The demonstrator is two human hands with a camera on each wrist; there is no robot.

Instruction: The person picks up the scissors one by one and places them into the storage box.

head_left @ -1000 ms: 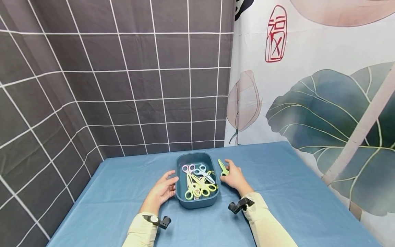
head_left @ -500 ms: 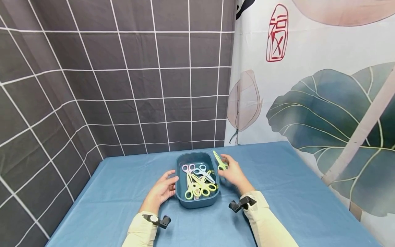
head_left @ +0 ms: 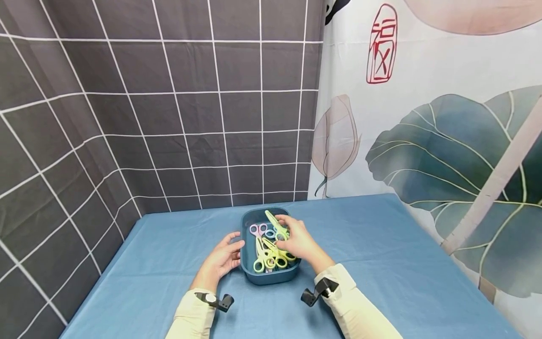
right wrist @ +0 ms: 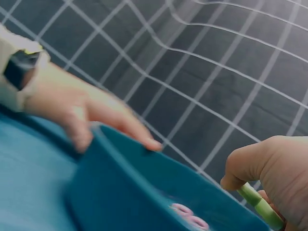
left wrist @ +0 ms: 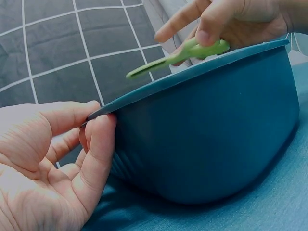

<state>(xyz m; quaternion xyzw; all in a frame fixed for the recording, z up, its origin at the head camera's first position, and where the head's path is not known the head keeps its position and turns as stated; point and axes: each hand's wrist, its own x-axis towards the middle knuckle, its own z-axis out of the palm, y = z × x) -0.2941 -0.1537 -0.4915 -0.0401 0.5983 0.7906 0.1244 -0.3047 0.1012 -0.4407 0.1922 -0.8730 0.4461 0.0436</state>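
A dark blue plastic bin (head_left: 271, 278) stands on the table with several scissors inside. My left hand (head_left: 220, 260) pinches its left rim between thumb and fingers, as the left wrist view (left wrist: 57, 154) shows. Above the bin's interior, my right hand (head_left: 299, 239) holds light green scissors (head_left: 272, 220) by the handle end, blades pointing away to the far left. In the left wrist view these green scissors (left wrist: 154, 66) hang over the rim. Beneath lie pink-handled scissors (head_left: 258, 230), blue-handled scissors (head_left: 269, 233) partly hidden by the right hand, and yellow scissors (head_left: 265, 259).
A blue cloth (head_left: 139, 282) covers the table. Behind it hangs a dark grey curtain (head_left: 186, 117) with white grid lines. A white curtain with leaf prints (head_left: 449, 146) hangs on the right. Black camera mounts (head_left: 319, 290) sit on both wrists.
My right hand has lifted the green scissors from beside the bin's right side and carried them left over it. My left hand has stayed at the left rim.
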